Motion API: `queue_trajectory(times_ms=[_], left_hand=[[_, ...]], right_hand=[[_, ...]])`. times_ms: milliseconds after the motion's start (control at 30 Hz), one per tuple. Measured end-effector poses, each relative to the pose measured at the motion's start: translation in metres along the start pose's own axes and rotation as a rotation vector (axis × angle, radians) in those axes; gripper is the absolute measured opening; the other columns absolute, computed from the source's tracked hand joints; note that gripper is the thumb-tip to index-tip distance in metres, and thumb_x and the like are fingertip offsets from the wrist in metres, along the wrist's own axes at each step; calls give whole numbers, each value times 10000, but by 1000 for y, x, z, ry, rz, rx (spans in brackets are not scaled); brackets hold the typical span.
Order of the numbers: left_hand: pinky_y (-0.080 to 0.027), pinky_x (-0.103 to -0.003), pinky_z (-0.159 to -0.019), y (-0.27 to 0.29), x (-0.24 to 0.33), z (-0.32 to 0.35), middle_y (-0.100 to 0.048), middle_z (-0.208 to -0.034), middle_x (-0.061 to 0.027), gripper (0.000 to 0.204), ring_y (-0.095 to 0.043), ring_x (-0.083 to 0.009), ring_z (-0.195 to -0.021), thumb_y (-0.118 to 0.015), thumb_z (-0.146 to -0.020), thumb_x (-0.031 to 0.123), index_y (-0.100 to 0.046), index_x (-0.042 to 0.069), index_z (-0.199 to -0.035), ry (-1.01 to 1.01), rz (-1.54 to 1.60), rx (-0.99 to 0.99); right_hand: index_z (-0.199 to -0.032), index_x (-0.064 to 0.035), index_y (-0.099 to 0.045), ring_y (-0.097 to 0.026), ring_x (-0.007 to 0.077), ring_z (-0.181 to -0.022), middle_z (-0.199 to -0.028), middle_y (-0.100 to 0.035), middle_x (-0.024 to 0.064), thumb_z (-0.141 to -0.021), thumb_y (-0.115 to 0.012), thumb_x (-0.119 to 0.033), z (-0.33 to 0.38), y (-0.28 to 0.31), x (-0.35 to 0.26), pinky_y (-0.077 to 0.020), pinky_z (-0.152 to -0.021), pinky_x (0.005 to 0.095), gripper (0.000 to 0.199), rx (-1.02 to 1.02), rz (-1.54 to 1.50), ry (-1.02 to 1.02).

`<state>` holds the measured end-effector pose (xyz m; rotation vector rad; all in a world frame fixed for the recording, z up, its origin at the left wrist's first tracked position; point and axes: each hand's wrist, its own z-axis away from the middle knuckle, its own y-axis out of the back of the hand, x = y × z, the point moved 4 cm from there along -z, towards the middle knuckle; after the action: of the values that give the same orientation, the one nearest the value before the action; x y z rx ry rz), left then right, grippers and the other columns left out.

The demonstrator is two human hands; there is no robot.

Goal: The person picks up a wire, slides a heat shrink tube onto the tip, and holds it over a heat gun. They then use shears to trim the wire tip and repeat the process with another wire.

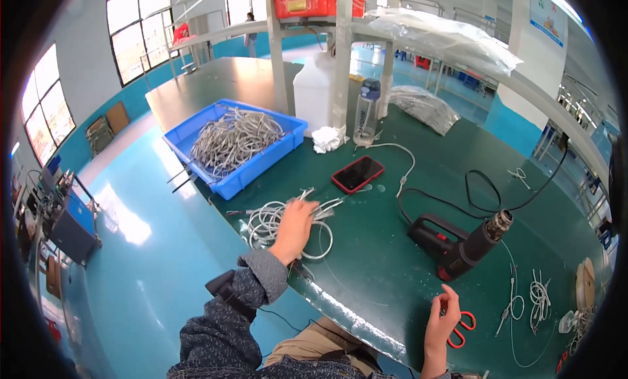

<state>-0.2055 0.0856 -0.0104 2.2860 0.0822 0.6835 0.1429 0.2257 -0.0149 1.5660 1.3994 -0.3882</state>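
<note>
On my counter (373, 248), the tray (261, 164) sits at the edge; a bump could tip it. The heat gun (463, 253), if hot, could burn whatever brushes it. The cables (257, 220) lie near the edge and might slide off if tugged; my left hand (296, 230) rests on them, but I can't tell its grip. My right hand (441, 328), half-open, seemingly empty, has the scissors (471, 324) crowding its right.

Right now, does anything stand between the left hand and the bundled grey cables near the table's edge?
Nothing visible does: the left hand is right over the grey cables, seemingly touching them. The red-edged phone and the blue tray lie beyond them, not in between.
</note>
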Motion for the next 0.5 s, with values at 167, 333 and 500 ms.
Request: queue_trajectory(times_ms=[167, 333, 500], left_hand=[[-414, -377, -874, 10, 34, 14, -530, -1066, -144, 366, -499, -324, -1000, -629, -769, 34, -556, 29, -1127, -33, 5, -24], [-402, -374, -913, 15, 105, 24, -539, -1106, -133, 347, -494, -311, -1054, -630, -760, 25, -579, 21, -1104, -99, 160, -90], [-411, -367, -889, -5, 165, 65, -555, -1066, -127, 270, -521, -300, -1005, -590, -771, -7, -606, 12, -1040, -137, 442, -170]], right_hand=[[-1035, -7, -583, -513, 182, -654, -760, -537, 80, -789, -558, 65, 5, 2, -1, -421, -605, 272, 257, -9, 52, -36], [-916, -16, -618, -561, 313, -707, -770, -568, 134, -774, -597, 8, -3, 2, 14, -457, -646, 368, 146, -2, 166, 130], [-831, -26, -619, -543, 314, -781, -790, -568, 116, -760, -637, -52, -11, 17, 24, -443, -702, 389, 77, -50, 265, 146]])
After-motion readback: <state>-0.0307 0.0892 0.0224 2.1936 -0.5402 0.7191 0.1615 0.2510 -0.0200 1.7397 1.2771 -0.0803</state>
